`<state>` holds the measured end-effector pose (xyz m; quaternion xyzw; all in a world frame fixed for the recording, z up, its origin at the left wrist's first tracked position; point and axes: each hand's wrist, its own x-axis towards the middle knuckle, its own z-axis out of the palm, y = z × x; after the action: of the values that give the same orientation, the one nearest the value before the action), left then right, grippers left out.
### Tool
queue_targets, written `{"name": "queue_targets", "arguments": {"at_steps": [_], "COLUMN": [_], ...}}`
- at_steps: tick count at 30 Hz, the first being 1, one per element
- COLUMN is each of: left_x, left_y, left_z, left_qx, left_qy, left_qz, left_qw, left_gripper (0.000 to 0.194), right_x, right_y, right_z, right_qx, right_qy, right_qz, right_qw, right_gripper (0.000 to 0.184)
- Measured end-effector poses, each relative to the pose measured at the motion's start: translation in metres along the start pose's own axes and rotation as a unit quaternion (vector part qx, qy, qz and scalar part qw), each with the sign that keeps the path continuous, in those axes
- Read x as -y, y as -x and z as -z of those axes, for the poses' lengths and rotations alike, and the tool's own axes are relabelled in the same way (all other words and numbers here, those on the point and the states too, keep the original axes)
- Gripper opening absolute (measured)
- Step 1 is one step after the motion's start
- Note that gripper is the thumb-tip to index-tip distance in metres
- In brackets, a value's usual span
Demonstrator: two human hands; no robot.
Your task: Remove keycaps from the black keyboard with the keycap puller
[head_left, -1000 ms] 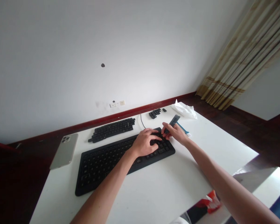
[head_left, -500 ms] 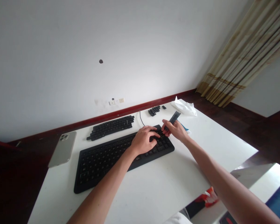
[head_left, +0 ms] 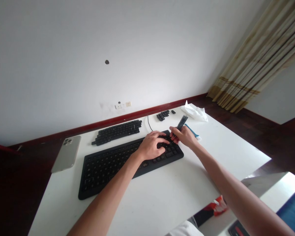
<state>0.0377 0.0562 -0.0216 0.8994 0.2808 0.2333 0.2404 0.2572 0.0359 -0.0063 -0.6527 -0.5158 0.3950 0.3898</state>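
A black keyboard (head_left: 105,167) lies slantwise on the white table (head_left: 162,193), most of its left part bare of keycaps; several caps remain at its right end. My left hand (head_left: 152,145) rests on the right half, fingers spread, with the index fingertip close to the right hand. At the keyboard's far right corner, my right hand (head_left: 182,135) grips a dark, narrow, flat-handled tool (head_left: 182,122) that points down at the keys. The fingers hide its lower end. A teal strip-like object (head_left: 191,130) lies just behind the right hand.
Removed keycaps (head_left: 118,131) are laid out in rows behind the keyboard, with a smaller group (head_left: 163,115) and a single cap (head_left: 173,111) farther right. A phone (head_left: 66,154) lies at the left edge, a white plastic bag (head_left: 195,112) at the far right. A cable (head_left: 149,123) runs backwards.
The tool in my right hand has tilted more upright, and that hand has shifted slightly left. My left hand has stayed on the keyboard. The view has shifted a little.
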Motion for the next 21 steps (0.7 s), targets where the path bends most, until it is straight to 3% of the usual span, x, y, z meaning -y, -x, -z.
{"name": "queue_targets", "arguments": {"at_steps": [5,10,15,21], "left_x": [0.002,0.002,-0.001,-0.001], "left_y": [-0.001,-0.001,-0.001,0.000], "left_z": [0.001,0.004,0.003,-0.001], "left_qx": [0.015,0.033,0.008,-0.003], "left_qy": [0.001,0.011,0.024,0.018], "left_qz": [0.003,0.000,0.010,0.018], "left_qw": [1.000,0.999,1.000,1.000], "left_gripper": [0.041,0.043,0.036,0.036], "right_x": [0.001,-0.002,-0.002,0.007], "right_y": [0.001,0.000,0.002,0.012], "right_z": [-0.002,-0.001,0.002,0.000], "right_qx": [-0.007,0.031,0.075,0.077], "right_qy": [0.002,-0.004,0.007,0.041], "right_qz": [-0.009,0.000,0.062,0.105], "right_qw": [1.000,1.000,0.995,0.991], "right_gripper": [0.042,0.042,0.042,0.039]}}
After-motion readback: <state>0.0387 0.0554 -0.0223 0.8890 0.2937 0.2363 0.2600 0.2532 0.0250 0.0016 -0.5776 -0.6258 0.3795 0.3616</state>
